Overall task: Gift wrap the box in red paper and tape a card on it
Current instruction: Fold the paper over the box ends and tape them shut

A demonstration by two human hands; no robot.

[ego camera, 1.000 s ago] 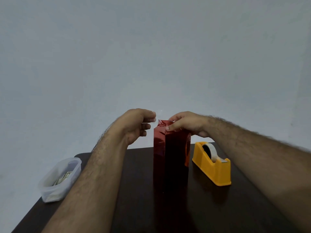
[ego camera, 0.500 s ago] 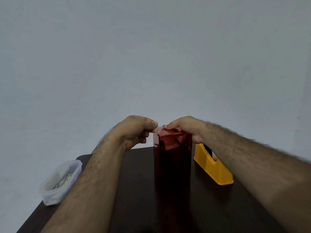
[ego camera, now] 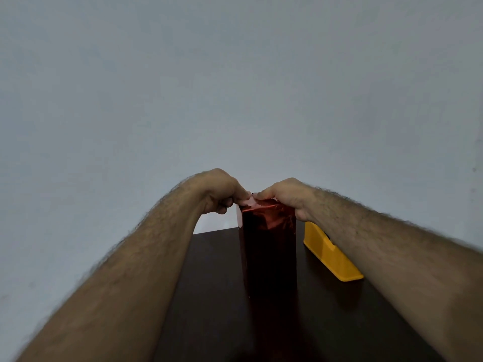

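A tall box wrapped in shiny red paper (ego camera: 269, 246) stands upright on the dark table (ego camera: 217, 296). My left hand (ego camera: 219, 190) is at the box's top left corner, thumb and fingers pinched on the folded paper at the top edge. My right hand (ego camera: 283, 197) rests on the top right, its fingertips pressing the same fold down. The two hands almost touch over the box's top. No card is in view.
A yellow tape dispenser (ego camera: 329, 253) sits on the table just right of the box, partly hidden behind my right forearm. A plain pale wall fills the background beyond the table's far edge.
The view has tilted up and my hands have drawn closer together on the box's top fold. The clear tub at the left has dropped behind my left arm.
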